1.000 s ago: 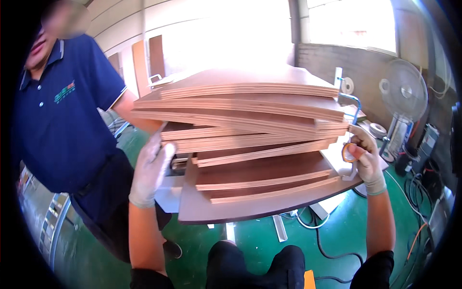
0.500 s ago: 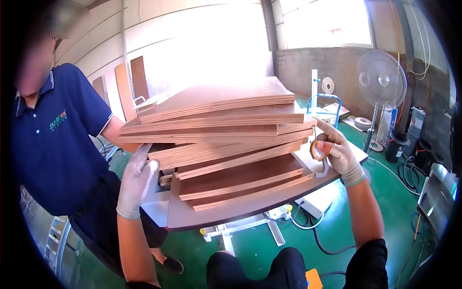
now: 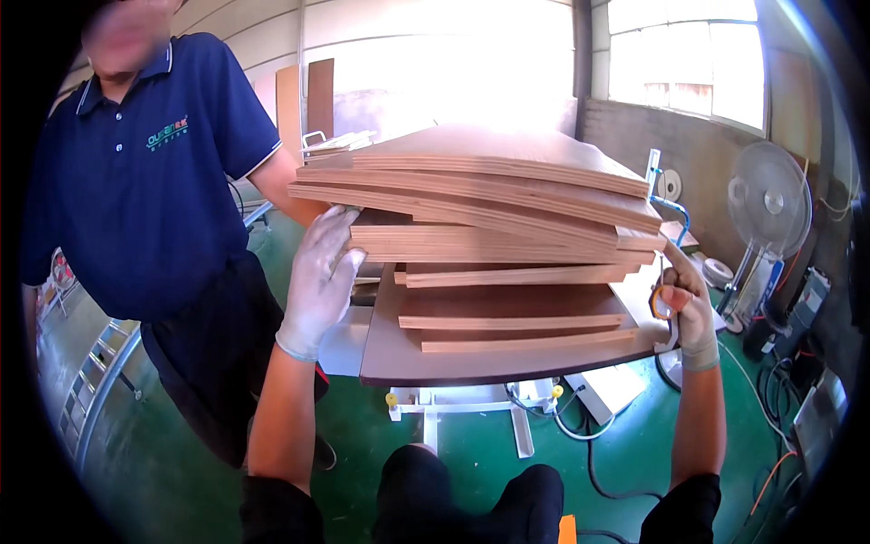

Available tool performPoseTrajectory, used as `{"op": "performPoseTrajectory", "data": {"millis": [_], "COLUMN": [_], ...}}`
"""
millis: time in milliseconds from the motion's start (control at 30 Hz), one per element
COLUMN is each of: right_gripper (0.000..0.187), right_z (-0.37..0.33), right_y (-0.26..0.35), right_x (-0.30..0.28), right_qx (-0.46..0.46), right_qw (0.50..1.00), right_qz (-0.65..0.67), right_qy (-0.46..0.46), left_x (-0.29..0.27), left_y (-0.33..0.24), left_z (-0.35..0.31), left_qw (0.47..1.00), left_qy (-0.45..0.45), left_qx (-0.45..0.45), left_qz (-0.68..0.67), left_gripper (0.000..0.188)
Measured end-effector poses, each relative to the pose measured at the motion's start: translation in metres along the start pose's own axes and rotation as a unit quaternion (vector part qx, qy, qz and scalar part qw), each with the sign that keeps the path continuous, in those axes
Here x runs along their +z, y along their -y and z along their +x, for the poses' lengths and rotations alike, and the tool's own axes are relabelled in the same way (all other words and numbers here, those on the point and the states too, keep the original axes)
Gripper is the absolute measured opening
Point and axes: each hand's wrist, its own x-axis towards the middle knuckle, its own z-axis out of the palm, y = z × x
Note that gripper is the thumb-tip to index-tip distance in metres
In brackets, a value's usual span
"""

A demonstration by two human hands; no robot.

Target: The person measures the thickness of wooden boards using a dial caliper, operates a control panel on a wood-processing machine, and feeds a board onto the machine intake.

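Plywood boards (image 3: pixel 507 243) lie in an uneven stack, with several fanned askew and gaps between the layers. My left hand (image 3: pixel 319 283), in a whitish glove, grips the left end of a middle board, with the thumb at its front corner and the fingertips behind. At the stack's right end is my gloved right hand (image 3: pixel 689 304). Its thumb and fingers close on a small round orange-rimmed tool (image 3: pixel 662 304) with a pale curved arm below, while a finger reaches up by the board ends. The hand partly hides the tool, so its kind is unclear.
The stack rests on a brown-topped table (image 3: pixel 489 367) over a white wheeled frame (image 3: pixel 471 399). Close on the left stands a person in a navy shirt (image 3: pixel 172 172), one arm reaching behind the boards. A pedestal fan (image 3: pixel 772 199), cables (image 3: pixel 625 490) and a white box (image 3: pixel 612 392) are at right.
My view has turned, so the stack and both hands appear farther right and more level. Both hands keep their places at the stack's ends. The other person's arm still reaches behind the boards.
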Motion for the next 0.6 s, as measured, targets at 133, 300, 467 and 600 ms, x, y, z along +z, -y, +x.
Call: {"op": "performPoseTrajectory", "data": {"millis": [133, 300, 467, 600], "right_gripper": [0.120, 0.106, 0.112, 0.111], "right_z": [-0.006, -0.007, -0.004, -0.005], "right_y": [0.003, 0.017, 0.016, 0.018], "right_x": [-0.013, -0.001, 0.006, 0.001], "right_qx": [-0.026, 0.010, 0.026, 0.052], "right_qw": [0.999, 0.999, 0.999, 0.998], "right_qz": [-0.039, -0.019, -0.029, -0.002], "right_qy": [0.007, 0.046, 0.038, 0.043], "left_x": [0.002, -0.028, -0.022, -0.009], "left_y": [0.005, 0.014, -0.004, -0.009], "left_z": [0.000, 0.012, 0.031, 0.038], "left_qw": [0.994, 0.983, 0.976, 0.969], "left_qy": [-0.003, 0.056, 0.117, 0.113], "left_qx": [-0.046, -0.133, -0.148, -0.166], "left_qz": [-0.104, -0.111, -0.113, -0.147], "left_gripper": [0.048, 0.051, 0.054, 0.059]}}
